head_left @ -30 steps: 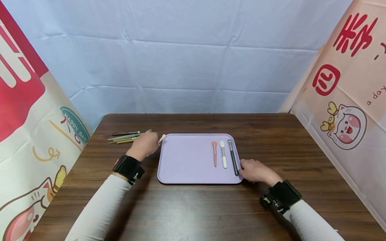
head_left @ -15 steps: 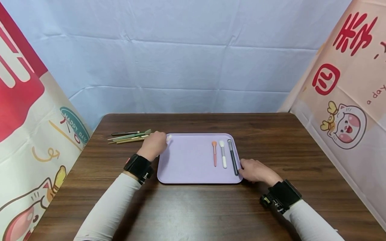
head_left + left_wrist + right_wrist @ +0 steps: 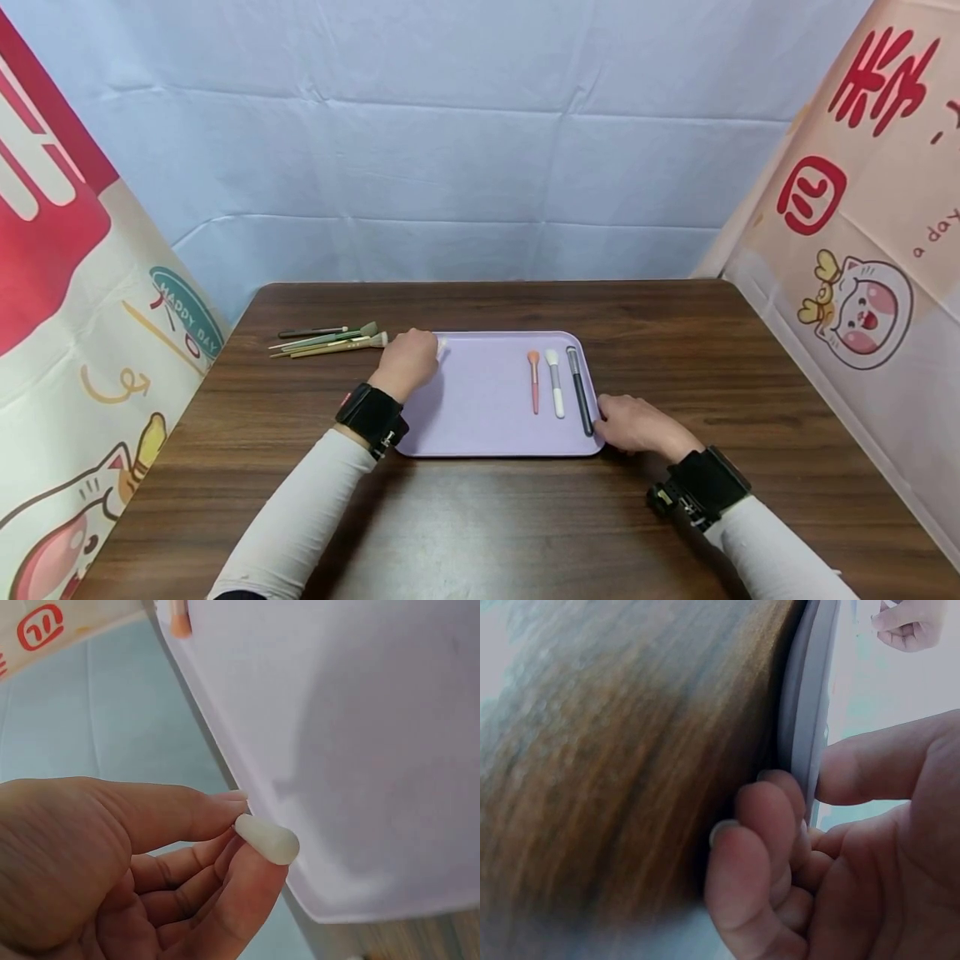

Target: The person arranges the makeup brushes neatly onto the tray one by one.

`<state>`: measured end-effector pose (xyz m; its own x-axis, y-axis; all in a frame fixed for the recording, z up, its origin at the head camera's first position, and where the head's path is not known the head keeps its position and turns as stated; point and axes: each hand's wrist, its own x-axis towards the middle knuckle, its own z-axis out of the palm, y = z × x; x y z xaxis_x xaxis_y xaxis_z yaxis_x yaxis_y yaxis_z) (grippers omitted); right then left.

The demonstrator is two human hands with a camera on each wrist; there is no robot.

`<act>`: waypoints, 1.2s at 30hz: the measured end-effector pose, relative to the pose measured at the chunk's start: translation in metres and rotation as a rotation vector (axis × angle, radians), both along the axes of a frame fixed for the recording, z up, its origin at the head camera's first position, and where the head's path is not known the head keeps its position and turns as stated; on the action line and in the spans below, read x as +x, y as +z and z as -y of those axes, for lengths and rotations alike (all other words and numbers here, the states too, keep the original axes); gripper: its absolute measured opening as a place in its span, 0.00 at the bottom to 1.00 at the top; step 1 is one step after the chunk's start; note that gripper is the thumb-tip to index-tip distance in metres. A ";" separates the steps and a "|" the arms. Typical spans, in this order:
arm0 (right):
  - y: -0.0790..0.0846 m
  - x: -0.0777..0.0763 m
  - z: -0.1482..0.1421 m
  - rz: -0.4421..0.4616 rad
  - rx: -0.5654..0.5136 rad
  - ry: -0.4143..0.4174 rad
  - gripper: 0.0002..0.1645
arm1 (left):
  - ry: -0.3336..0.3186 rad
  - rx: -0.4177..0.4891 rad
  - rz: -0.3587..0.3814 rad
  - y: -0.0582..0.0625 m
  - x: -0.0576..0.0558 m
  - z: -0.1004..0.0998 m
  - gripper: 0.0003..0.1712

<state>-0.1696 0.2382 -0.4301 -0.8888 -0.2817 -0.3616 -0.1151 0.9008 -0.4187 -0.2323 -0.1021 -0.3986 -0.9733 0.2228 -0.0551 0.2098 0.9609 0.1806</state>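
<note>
In the head view, my left hand [image 3: 408, 360] is over the left part of a lavender tray [image 3: 480, 417]. Its thumb and index finger pinch a makeup brush [image 3: 268, 841], of which the left wrist view shows just a pale, rounded end; the rest is hidden. At the tray's lower right corner, my right hand [image 3: 639, 427] grips the rim, thumb on top and fingers curled beneath. Three makeup brushes lie side by side at the tray's right: a pink brush [image 3: 535, 392], a white-and-grey brush [image 3: 557, 392] and a dark brush [image 3: 581, 396].
Left of the tray, a loose bundle of green, gold and dark brushes [image 3: 322, 342] lies on the brown wooden table [image 3: 480, 525]. A pale blue cloth [image 3: 480, 183] hangs behind the table, with printed cloths at both sides.
My left hand has moved right from beside the brush bundle to over the tray, carrying the pinched makeup brush. More of the bundle's bristle ends show. The right hand has stayed put.
</note>
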 end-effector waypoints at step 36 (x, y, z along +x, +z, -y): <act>0.000 0.000 0.000 -0.013 -0.010 0.007 0.05 | -0.059 0.084 -0.095 -0.011 0.007 -0.072 0.06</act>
<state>-0.1694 0.2386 -0.4297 -0.8915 -0.2916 -0.3467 -0.1271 0.8955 -0.4264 -0.2252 -0.0301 -0.4094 -0.9584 0.2794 0.0583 0.2851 0.9288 0.2367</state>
